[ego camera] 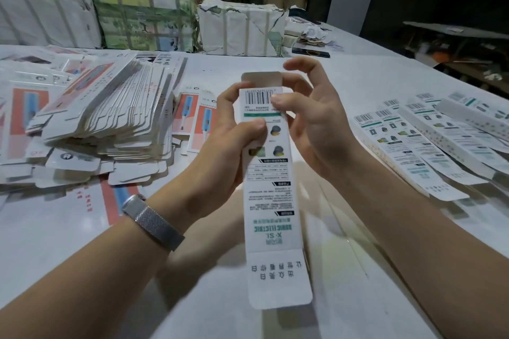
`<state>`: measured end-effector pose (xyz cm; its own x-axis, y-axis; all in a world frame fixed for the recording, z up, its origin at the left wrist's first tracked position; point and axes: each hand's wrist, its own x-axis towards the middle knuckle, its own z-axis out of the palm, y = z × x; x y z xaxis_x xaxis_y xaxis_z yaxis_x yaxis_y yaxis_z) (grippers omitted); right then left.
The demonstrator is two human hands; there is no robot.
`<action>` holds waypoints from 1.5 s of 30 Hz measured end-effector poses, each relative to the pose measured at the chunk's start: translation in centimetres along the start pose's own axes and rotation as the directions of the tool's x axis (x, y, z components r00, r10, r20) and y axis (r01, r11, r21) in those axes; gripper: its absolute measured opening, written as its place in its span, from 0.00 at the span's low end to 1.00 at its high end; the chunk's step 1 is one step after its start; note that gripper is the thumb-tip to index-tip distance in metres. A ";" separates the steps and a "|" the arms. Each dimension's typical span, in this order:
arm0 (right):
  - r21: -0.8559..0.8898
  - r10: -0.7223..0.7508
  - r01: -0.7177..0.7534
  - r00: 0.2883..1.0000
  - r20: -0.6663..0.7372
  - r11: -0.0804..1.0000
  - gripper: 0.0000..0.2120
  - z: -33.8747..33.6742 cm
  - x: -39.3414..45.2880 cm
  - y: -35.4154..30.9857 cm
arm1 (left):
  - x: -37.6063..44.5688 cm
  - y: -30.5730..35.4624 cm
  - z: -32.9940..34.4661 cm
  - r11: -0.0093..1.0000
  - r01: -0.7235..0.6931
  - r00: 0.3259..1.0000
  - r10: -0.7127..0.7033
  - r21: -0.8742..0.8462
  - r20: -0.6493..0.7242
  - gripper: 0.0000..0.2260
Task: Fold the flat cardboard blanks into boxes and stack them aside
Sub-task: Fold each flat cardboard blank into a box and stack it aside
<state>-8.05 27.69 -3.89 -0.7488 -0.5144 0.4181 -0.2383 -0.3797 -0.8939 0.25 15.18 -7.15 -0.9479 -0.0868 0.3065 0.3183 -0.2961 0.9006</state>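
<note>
Fingers of the left hand (234,129) are curled around the upper part of the box (271,187), with the thumb pressing on its printed face, so this hand clamps it firmly. On the left side of the table (344,69), well apart from the hands, lies a thick pile of flat blanks (110,113), fanned and leaning, with more blanks spread beneath it. On the left wrist sits a metal watch band (153,221). The box is held in the air in the middle, above the table, long and narrow, its top flap (261,80) standing open and its bottom flap hanging toward the person. The right hand (311,118) is at the top end: its thumb touches the barcode panel and the other fingers are spread apart and loosely bent near the flap, holding nothing that I can see. To the right, folded boxes (429,143) lie in a row.

I think the top flap is being closed now. If the thumb pushes too hard, the thin walls could crease or the box could flatten again. With the bottom flap loose, the box could also lose its shape when it is put down.
</note>
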 end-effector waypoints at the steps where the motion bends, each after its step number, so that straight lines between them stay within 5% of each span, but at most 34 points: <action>1: 0.000 0.001 -0.001 1.000 -0.001 1.000 0.17 -0.1 0.0 -0.1 | 0.0 -0.1 0.0 1.000 -0.017 1.000 0.017 -0.004 -0.015 0.25; 6: -0.062 0.076 -0.076 0.997 0.000 0.995 0.03 -0.4 0.1 -0.5 | 0.0 -0.5 -0.2 0.998 -0.037 0.999 0.036 0.055 0.019 0.30; 16: -0.061 0.240 -0.237 0.970 0.037 0.969 0.09 -0.8 0.2 -1.2 | -0.7 -0.2 0.2 0.989 -0.024 0.993 0.007 0.149 0.118 0.33; 28: -0.125 0.202 -0.210 0.977 -0.073 0.970 0.08 -0.7 0.2 -1.6 | -1.0 0.2 0.1 0.970 0.053 0.989 -0.083 0.237 0.120 0.30; 45: -0.027 0.244 -0.243 0.956 0.161 0.970 0.10 -2.3 0.5 -2.3 | -0.9 0.8 -0.2 0.993 0.055 0.987 -0.069 0.101 0.147 0.23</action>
<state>-9.31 30.00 -1.99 -0.6743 -0.7087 0.2074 -0.0656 -0.2222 -0.9728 1.36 14.86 -6.79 -0.9555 0.0748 0.2855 0.2658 -0.2027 0.9425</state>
